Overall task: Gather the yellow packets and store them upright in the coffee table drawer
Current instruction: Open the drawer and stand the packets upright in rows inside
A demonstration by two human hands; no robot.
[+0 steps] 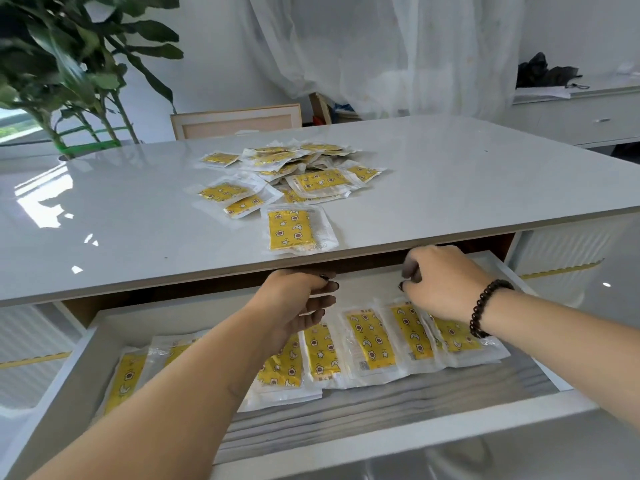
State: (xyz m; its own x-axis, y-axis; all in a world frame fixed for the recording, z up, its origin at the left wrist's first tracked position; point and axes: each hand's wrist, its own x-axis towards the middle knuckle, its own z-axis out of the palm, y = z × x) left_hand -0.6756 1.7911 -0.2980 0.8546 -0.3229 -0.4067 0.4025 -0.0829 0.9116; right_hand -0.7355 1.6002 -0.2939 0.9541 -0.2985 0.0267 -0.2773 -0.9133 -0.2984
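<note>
Drawer packets beneath both hands' grip

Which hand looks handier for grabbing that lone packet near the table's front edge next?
Probably the left hand: it sits almost directly below the lone packet, while the right hand is further off to the side.

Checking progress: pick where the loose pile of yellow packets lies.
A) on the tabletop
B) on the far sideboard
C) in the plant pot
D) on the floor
A: the loose pile of yellow packets lies on the glossy tabletop, above the open drawer.
</note>
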